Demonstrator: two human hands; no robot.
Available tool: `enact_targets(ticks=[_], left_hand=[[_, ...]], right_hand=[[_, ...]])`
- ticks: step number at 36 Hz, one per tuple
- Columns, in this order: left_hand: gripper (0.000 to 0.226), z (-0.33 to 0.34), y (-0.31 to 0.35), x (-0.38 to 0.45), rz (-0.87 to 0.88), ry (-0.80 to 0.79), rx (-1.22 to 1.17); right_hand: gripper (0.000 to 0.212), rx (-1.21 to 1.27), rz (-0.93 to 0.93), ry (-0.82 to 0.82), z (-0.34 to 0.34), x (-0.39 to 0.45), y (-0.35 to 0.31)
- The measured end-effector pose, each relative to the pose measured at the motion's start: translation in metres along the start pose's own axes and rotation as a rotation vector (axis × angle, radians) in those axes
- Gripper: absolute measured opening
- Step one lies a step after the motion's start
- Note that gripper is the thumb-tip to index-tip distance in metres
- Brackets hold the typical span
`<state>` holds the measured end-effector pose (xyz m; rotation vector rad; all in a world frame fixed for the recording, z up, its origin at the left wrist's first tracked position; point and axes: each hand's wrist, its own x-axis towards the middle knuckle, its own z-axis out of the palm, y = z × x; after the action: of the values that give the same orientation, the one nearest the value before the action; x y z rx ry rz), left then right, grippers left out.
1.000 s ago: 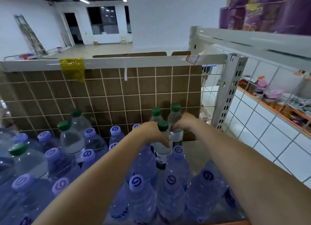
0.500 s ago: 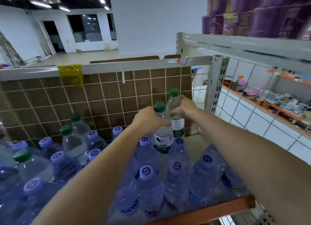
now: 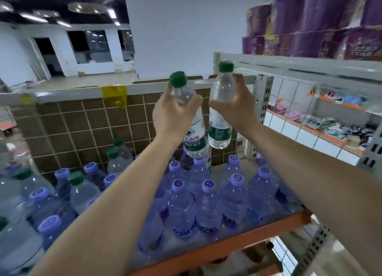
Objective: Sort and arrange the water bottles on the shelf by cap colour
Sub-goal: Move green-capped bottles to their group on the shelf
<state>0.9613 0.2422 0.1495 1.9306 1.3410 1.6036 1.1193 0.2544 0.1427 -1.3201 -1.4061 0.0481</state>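
Note:
My left hand (image 3: 173, 114) grips a clear green-capped bottle (image 3: 196, 135) by its upper body, tilted, cap leaning left. My right hand (image 3: 233, 106) grips a second green-capped bottle (image 3: 220, 131), held upright beside it. Both bottles hang in the air above the back right of the shelf (image 3: 227, 244). Below them stand several purple-capped bottles (image 3: 207, 205) in rows. More green-capped bottles (image 3: 115, 160) stand among purple-capped ones at the left and back.
A brown grid back panel (image 3: 78, 127) with a white rail and yellow tape (image 3: 114, 95) bounds the shelf behind. A perforated white upright (image 3: 262, 102) stands at the right. Purple packages (image 3: 310, 23) sit on the higher shelf; mixed goods lie on the neighbouring shelf (image 3: 334, 127).
Both hands have lifted their green-capped bottles from among the purple-capped bottles up above the shelf rail. The left bottle now tilts.

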Motion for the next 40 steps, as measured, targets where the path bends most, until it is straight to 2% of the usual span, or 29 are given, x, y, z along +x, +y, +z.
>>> enact_targets(ticks=[3,8,11,18,25,28,32,40], left_hand=[[0.030,-0.026,0.004,-0.003,-0.009,0.069,0.073],[0.026,-0.073,0.009,-0.008,-0.010,0.155,0.215],[0.034,-0.098,0.004,-0.010,-0.040,0.213,0.203],[0.026,-0.154,-0.001,-0.026,-0.080,0.395,0.298],[0.038,-0.206,0.002,-0.051,-0.145,0.590,0.357],[0.045,-0.224,0.007,-0.064,-0.178,0.631,0.428],[0.040,-0.251,0.013,-0.082,-0.225,0.678,0.547],[0.043,-0.308,0.010,-0.116,-0.322,0.743,0.679]], right_hand=[[0.069,0.011,-0.016,0.026,0.005,-0.011,-0.027],[0.071,0.086,0.009,-0.049,0.019,-0.028,-0.066],[0.070,0.124,0.000,-0.100,0.034,-0.038,-0.088],[0.069,0.252,-0.045,-0.228,0.063,-0.059,-0.129],[0.092,0.434,-0.065,-0.370,0.084,-0.081,-0.170],[0.096,0.495,-0.073,-0.439,0.093,-0.091,-0.185],[0.095,0.551,-0.112,-0.526,0.104,-0.104,-0.205],[0.093,0.579,-0.245,-0.648,0.127,-0.143,-0.252]])
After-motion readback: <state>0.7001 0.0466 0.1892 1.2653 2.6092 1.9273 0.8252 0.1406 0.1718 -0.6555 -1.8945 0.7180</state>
